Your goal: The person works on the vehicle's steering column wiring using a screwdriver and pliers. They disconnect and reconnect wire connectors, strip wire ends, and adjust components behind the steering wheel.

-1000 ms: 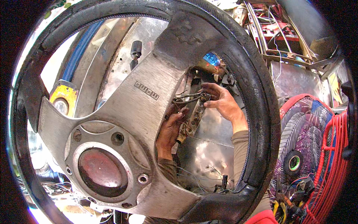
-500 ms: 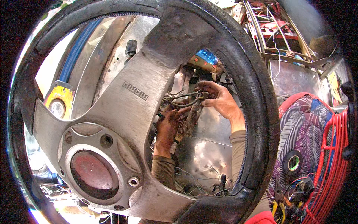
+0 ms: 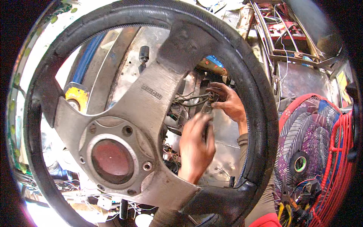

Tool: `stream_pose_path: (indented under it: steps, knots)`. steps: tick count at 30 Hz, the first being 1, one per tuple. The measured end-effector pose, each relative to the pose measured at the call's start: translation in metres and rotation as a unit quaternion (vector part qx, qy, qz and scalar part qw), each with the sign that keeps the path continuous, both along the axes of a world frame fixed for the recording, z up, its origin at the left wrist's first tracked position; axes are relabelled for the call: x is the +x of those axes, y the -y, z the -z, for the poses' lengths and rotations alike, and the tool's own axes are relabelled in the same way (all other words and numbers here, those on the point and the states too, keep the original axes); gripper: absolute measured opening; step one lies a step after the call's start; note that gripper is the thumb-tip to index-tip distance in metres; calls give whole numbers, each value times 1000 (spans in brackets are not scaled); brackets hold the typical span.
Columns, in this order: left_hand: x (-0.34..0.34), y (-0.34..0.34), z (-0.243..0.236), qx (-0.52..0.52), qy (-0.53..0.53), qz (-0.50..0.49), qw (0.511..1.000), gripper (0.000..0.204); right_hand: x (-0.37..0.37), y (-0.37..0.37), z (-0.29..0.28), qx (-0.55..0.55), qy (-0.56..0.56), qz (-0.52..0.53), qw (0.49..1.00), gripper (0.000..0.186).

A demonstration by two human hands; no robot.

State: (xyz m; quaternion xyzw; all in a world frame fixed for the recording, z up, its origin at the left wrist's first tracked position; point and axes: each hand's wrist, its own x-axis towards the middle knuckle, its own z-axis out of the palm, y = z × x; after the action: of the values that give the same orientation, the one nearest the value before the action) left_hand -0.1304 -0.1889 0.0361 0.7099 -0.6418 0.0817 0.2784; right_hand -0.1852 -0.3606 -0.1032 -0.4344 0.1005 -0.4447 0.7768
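Through the opening of a black-rimmed steering wheel (image 3: 147, 85) I see both my hands at a bundle of dark wires (image 3: 191, 101). My right hand (image 3: 231, 104) pinches the wire ends and a small dark piece between thumb and fingers. My left hand (image 3: 197, 145), slightly blurred, is closed around what looks like pliers (image 3: 206, 109). The tool's grey metal tip is at the wire ends, close to my right fingertips. Most of its handles are hidden in my left hand. The wheel's lower spoke and rim cover part of my forearms.
A patterned seat (image 3: 304, 132) with red cord along its side stands at the right. A roll of black tape (image 3: 299, 162) lies on it, near a cluster of wires and connectors (image 3: 302, 193). Loose thin wires hang below the wheel. A black pedal-like knob (image 3: 143, 55) shows behind the spoke.
My left hand has come lower and to the right, away from under the wires, and the pliers now show at the wire ends. My right hand stays at the wires. The view has shifted slightly.
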Motion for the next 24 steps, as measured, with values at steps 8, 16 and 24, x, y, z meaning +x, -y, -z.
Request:
stream_pose_path:
  steps: [8,16,24]
  knots:
    - [46,113,15,165,58,-58,983,27,14,-3,20,64,40,53,996,82]
    - [50,124,-8,237,-138,-71,959,29,3,-4,18,117,125,22,985,63]
    - [44,115,3,134,-90,-33,986,22,3,-8,13,152,140,26,978,62]
